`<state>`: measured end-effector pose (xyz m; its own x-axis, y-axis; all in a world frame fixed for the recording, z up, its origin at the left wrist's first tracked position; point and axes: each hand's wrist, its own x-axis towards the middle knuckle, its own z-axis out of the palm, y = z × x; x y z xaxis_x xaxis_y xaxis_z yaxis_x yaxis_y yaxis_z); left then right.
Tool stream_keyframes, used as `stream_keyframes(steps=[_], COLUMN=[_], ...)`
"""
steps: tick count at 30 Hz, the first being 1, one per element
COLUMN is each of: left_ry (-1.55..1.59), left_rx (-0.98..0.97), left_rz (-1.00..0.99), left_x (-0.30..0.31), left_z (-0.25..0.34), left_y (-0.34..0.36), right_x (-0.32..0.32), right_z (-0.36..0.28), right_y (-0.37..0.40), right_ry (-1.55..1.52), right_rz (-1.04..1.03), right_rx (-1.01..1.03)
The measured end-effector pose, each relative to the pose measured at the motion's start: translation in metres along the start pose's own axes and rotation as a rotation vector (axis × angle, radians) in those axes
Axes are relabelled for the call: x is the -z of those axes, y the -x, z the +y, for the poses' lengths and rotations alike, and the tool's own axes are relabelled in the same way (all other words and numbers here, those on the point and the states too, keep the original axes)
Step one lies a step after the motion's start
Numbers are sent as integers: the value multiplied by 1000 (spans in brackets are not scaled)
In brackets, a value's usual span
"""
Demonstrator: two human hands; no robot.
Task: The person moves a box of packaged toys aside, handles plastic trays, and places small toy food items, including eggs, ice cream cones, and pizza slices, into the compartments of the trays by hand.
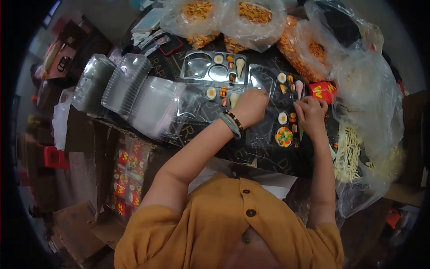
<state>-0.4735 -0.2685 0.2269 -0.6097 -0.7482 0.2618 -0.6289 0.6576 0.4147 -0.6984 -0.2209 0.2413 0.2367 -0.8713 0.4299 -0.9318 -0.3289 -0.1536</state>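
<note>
My left hand (251, 106), with bracelets at the wrist, reaches over the clear plastic trays. Its fingers are curled together, and whatever is in them is hidden. My right hand (312, 115) bends its fingers down at the right side of the trays, just below a pink toy ice cream cone (299, 89); what they pinch cannot be made out. Miniature toy foods lie in the tray compartments, among them a fried egg (282, 118), a pizza (284, 136) and a white cone (240, 68). A red packet with a yellow mark (322, 93) sits beyond my right hand.
Stacked clear trays (124, 85) stand at the left. Open plastic bags of small toy pieces (254, 13) line the far edge. Pale fry-like strips (350, 154) lie by a bag at the right. A phone (168, 44) rests at the back; a box of packaged sets (127, 175) stands below left.
</note>
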Motion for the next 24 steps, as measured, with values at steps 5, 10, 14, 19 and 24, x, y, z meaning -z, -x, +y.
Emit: stream_keyframes(steps=[5,10,14,19,24], left_ry=[87,-46,-148,-143,-129], left_rx=[-61,-132,-233,-184,-234], left_rz=[77,67,72,-57,37], left_x=[6,2,-15,-20,-30], left_z=[-6,-4,-8,-8,-14], left_y=[-4,-29,-46,-51,-51], right_x=[-13,-25,-24,-34,-35], right_z=[-2,-2,-8,-4,-4], right_y=[-25,-38,-39,-42,-46], right_ry=[-68,57,125,87,160], right_rz=[42,-15,-85,-87,-148], right_rx=[-39,-50,-96,-35,40])
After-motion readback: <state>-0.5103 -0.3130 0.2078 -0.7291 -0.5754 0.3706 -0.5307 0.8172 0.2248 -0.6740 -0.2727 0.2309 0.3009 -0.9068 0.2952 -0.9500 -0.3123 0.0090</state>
